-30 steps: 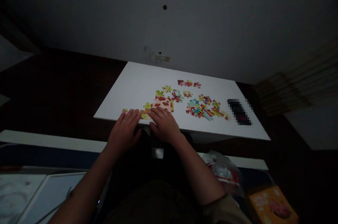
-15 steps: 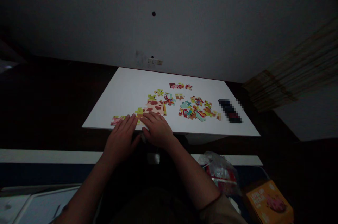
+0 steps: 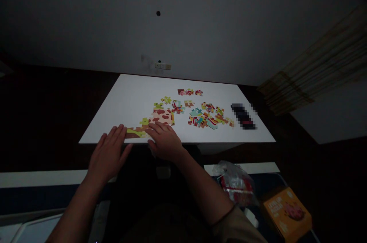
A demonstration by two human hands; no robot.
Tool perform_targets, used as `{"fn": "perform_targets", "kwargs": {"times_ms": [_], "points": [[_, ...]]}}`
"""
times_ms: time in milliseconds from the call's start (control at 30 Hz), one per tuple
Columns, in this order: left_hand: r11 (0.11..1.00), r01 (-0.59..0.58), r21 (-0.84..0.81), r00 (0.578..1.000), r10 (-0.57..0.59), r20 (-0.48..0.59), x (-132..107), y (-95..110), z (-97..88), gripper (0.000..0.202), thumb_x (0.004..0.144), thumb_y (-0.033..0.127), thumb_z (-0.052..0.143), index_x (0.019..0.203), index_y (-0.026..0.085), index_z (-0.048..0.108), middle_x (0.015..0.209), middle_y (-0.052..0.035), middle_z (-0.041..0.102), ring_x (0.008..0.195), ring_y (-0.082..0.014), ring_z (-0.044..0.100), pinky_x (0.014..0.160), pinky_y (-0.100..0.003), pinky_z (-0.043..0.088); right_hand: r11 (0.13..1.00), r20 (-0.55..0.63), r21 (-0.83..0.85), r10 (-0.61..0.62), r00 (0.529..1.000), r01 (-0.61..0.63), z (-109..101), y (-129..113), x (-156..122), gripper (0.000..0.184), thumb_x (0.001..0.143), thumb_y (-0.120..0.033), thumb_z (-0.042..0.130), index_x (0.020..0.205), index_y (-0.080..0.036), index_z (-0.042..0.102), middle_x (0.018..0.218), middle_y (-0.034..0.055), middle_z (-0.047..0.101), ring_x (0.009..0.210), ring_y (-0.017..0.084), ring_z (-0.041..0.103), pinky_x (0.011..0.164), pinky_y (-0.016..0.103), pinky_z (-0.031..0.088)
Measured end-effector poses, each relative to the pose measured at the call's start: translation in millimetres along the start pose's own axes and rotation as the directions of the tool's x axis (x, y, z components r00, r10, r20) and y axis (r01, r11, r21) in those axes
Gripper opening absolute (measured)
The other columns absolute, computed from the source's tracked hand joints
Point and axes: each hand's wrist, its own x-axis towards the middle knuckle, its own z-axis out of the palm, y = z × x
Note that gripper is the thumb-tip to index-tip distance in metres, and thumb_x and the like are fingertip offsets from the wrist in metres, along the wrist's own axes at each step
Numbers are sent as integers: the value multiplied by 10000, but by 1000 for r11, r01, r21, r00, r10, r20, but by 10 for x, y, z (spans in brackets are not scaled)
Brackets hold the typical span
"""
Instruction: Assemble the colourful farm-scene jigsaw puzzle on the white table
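My left hand [image 3: 108, 152] lies flat at the table's front edge, fingers stretched out, with its fingertips beside the left end of a green and brown puzzle strip [image 3: 135, 132]. My right hand [image 3: 166, 140] rests with fingers extended over the near edge of the joined jigsaw puzzle section [image 3: 163, 116], which shows brown patches on a pale ground. Part of that section is hidden beneath the fingers. Neither hand grips anything that I can see. Loose puzzle pieces [image 3: 196, 112] lie in a heap right of the joined section.
Several more pieces [image 3: 189, 92] sit toward the back of the white table [image 3: 114, 101]. A dark pixelated object [image 3: 243, 116] lies at the right. Below the table are a clear plastic bag [image 3: 236, 182] and an orange puzzle box [image 3: 288, 214]. A wall stands behind.
My left hand has slid left, exposing the green and brown strip between the hands. The pink pieces at the far left are now out of sight. My right hand remains on the puzzle.
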Motion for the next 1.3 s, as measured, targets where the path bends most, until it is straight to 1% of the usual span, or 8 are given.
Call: {"fn": "perform_targets", "kwargs": {"times_ms": [133,333,467,567,767,933,1133,1300], "points": [[1000,14,7,1000,-14,-25,10,59,21,769,1046,517,336,1624,14,401,1674,-242,395,1572,-417,349,1280,-638,267,1000,-20,-8,-10,1000,10,-2,2,1,443,1055,-371,561,1496,-327,564,1613,25,539,1517,265,438,1228,491,400],[999,-38,6,999,38,-22,91,334,65,777,1029,513,379,1597,-15,432,1667,-270,390,1568,-431,352,1290,-625,263,1000,-24,-27,-12,1000,12,-3,2,2,452,1057,-375,553,1503,-298,555,1606,36,547,1513,259,440,1234,476,392],[996,-91,-15,996,91,10,164,556,83,729,1010,436,438,1602,10,436,1680,-250,375,1580,-413,340,1284,-603,302,1000,-24,-9,-14,1000,14,-20,1,-3,460,1061,-351,531,1514,-272,553,1600,51,554,1514,270,438,1243,493,382],[994,-108,-30,994,108,14,200,648,84,716,1005,398,441,1612,19,422,1686,-242,366,1591,-394,326,1282,-594,316,1000,-20,-2,11,1000,-11,-33,2,-6,480,1053,-371,547,1523,-274,542,1609,45,544,1517,261,434,1255,471,372],[991,-126,-32,991,127,34,195,550,50,692,1031,421,422,1632,78,408,1699,-199,363,1592,-368,333,1289,-590,305,1000,-13,6,29,999,-29,-47,3,-17,491,1058,-372,530,1540,-274,524,1620,52,532,1535,260,416,1262,480,369],[993,-109,-54,994,110,9,174,454,55,707,1027,467,439,1642,118,402,1700,-186,369,1586,-371,344,1290,-593,293,1000,-13,4,20,1000,-19,-51,7,-20,472,1054,-384,553,1514,-279,546,1620,51,531,1535,258,419,1270,494,365],[993,-96,-76,995,95,-14,175,489,67,695,1006,455,466,1629,148,432,1688,-195,389,1575,-384,363,1281,-615,293,1000,-2,20,15,1000,-15,-63,14,-26,477,1049,-369,561,1517,-275,548,1631,54,518,1547,266,409,1266,503,378],[994,-84,-64,996,84,-16,174,512,85,706,986,433,493,1634,161,425,1700,-180,374,1583,-383,348,1285,-611,279,1000,-12,17,3,1000,-3,-56,22,-47,511,1053,-380,553,1551,-273,511,1642,50,505,1557,251,395,1282,465,352]]}}
